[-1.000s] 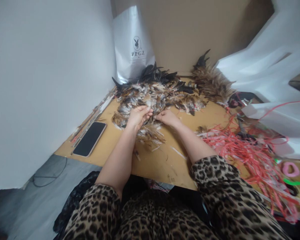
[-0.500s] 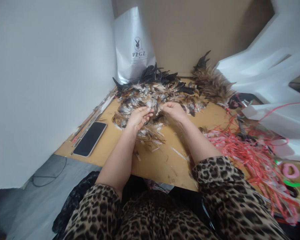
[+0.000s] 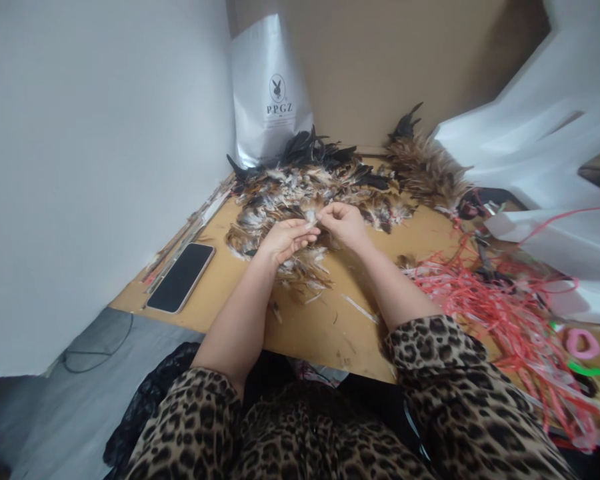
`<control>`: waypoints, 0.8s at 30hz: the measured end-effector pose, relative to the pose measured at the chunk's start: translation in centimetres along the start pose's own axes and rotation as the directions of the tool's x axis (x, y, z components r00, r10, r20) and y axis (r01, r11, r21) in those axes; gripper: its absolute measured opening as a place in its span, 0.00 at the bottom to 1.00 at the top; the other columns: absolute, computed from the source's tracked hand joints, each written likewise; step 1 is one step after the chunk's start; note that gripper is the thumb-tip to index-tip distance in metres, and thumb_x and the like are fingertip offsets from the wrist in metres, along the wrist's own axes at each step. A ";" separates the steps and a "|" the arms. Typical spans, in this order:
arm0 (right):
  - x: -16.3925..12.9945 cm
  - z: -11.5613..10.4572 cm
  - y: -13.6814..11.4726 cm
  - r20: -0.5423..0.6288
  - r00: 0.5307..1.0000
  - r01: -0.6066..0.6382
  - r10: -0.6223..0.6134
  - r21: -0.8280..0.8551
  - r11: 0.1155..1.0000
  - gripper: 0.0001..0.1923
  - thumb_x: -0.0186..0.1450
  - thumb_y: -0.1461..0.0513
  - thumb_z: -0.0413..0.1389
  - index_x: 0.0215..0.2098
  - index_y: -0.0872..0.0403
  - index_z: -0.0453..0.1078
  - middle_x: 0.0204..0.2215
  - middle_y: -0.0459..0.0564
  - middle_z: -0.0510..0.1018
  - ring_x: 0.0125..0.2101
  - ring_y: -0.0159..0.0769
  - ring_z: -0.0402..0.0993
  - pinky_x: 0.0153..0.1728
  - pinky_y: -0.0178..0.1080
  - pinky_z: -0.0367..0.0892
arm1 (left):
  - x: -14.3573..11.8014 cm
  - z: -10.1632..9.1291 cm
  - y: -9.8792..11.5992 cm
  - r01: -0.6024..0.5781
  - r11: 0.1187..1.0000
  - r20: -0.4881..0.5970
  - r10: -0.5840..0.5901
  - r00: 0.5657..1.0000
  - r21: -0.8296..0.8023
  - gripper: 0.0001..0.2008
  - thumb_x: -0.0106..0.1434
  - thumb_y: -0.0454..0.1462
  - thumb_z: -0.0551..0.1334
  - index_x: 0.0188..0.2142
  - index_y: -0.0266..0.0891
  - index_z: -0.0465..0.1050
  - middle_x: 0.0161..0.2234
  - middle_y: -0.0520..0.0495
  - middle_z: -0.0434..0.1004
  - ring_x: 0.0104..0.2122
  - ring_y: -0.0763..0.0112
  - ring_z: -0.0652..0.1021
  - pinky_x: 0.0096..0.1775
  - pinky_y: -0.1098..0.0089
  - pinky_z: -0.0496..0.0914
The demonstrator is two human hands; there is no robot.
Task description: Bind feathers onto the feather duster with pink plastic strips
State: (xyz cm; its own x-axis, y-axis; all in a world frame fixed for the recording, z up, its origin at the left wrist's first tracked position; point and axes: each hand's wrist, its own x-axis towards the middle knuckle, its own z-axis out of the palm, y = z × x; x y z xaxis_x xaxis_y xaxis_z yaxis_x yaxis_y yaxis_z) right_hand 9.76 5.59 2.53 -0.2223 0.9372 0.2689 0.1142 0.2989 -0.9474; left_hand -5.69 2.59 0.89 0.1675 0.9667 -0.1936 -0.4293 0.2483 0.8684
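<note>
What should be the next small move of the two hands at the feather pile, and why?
Probably the right hand should draw its pinched feather free and lay it in the left hand. The right fingertips pinch something small at the feather pile, and the left hand, palm up beside it, seems to cup a small bunch.

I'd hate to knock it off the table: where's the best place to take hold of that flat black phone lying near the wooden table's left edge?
Probably by its two long side edges, coming straight down from above. The flat black phone lies face up and flat on the wooden table, so nothing can slide under it. Its long sides are bare: thin strips run beyond its far end, and the brown feather pile is well apart.
</note>
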 end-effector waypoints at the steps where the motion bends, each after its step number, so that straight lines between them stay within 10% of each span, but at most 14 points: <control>1: 0.0 0.0 0.1 -0.002 1.000 -0.001 0.001 0.002 1.000 0.12 0.51 0.55 0.58 0.22 0.56 0.67 0.20 0.44 0.70 0.21 0.26 0.60 0.25 0.32 0.58 | 0.0 0.0 0.0 -0.003 1.000 -0.003 0.003 1.000 0.008 0.06 0.53 0.30 0.67 0.31 0.30 0.72 0.29 0.42 0.79 0.23 0.77 0.78 0.22 0.83 0.69; 14: 0.6 -0.2 2.5 -0.024 1.000 -0.005 0.002 -0.148 0.989 0.13 0.53 0.55 0.57 0.25 0.57 0.71 0.23 0.47 0.74 0.23 0.28 0.65 0.28 0.32 0.61 | 0.0 0.1 0.6 -0.125 0.992 -0.138 0.124 0.983 0.005 0.05 0.53 0.29 0.67 0.29 0.31 0.71 0.24 0.47 0.77 0.21 0.81 0.75 0.24 0.82 0.68; 24: 0.2 -0.1 3.2 0.097 0.992 0.022 0.074 -0.739 0.673 0.07 0.55 0.61 0.54 0.25 0.55 0.72 0.21 0.47 0.73 0.23 0.30 0.65 0.26 0.33 0.54 | 0.2 -0.1 0.7 -0.194 0.979 -0.198 0.180 0.963 -0.054 0.02 0.55 0.28 0.64 0.28 0.31 0.71 0.25 0.48 0.77 0.20 0.83 0.74 0.22 0.83 0.65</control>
State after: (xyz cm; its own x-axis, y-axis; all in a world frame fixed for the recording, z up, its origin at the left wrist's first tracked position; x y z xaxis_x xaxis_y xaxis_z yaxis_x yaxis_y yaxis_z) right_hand 10.13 6.79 -0.42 -0.3064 0.9348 0.1797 0.7877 0.3550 -0.5036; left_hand -6.00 2.95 1.39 -0.0920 0.9884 -0.1208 -0.5011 0.0589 0.8634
